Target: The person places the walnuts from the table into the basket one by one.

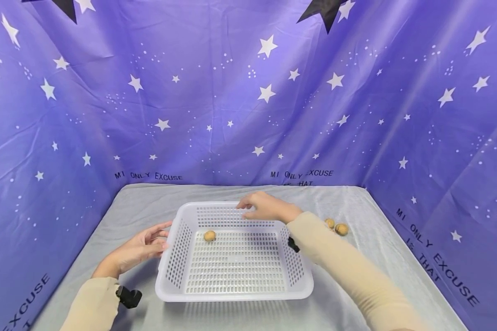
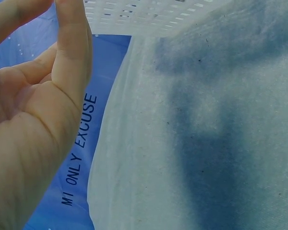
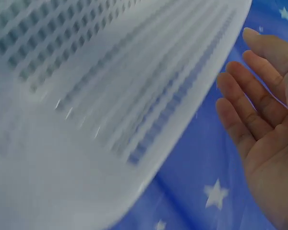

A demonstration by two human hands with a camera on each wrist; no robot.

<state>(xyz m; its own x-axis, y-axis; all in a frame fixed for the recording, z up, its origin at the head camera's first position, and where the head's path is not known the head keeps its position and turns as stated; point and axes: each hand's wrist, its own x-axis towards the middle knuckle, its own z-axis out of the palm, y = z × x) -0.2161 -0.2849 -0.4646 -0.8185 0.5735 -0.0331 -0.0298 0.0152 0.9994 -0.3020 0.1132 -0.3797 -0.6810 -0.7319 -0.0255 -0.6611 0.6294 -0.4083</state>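
A white perforated plastic basket (image 1: 236, 296) sits in the middle of the grey cloth. One tan walnut (image 1: 209, 236) lies inside, toward the far left of its floor. My left hand (image 1: 138, 248) is at the basket's left side, fingers extended and fingertips against the outer rim; in the left wrist view those fingers reach up toward the basket wall. Over the far right part of the basket hovers my right hand (image 1: 267, 206), its fingers slightly bent. The right wrist view shows that palm and fingers holding nothing, apart from the basket rim (image 3: 182, 120).
Several more walnuts (image 1: 341, 229) lie on the cloth right of the basket, partly behind my right sleeve (image 1: 335, 257). A purple curtain (image 1: 232, 92) with white stars encloses the table (image 1: 145, 197) at the back and sides.
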